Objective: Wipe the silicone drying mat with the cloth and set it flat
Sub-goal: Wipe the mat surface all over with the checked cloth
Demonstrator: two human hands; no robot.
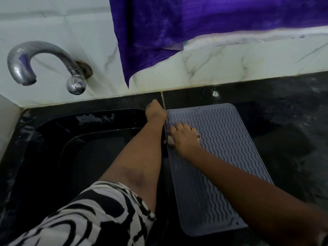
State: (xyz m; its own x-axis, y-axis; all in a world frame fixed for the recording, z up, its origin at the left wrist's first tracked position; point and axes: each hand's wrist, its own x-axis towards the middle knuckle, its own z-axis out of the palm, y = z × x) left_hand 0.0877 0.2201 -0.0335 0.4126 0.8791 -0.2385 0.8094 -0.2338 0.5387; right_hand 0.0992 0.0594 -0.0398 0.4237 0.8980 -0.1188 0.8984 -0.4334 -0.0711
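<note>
Mat [221, 157], grey silicone with raised wavy ribs and rounded corners, lies flat on the dark, wet, glossy tabletop [284, 112], its long side running from about 12 o'clock down to 5 o'clock; no brand or writing can be read on it. Its left edge sits just beside the rim of the black sink [79, 139], and bare tabletop stays open to the right, at 3 o'clock. The right hand [182, 137] presses a small pale cloth [170, 140] onto the mat near its upper left corner, fingers curled over the bunched fabric. The left hand [155, 110] rests at that corner, at the 11 o'clock end; whether it pinches the edge or only presses there I cannot tell. A curved metal tap [44, 63] juts from the marbled white tiled wall [230, 64] at 10 o'clock, and a purple curtain [195, 23] hangs at 12 o'clock. A black-and-white patterned sleeve [88, 219] covers the left upper arm.
</note>
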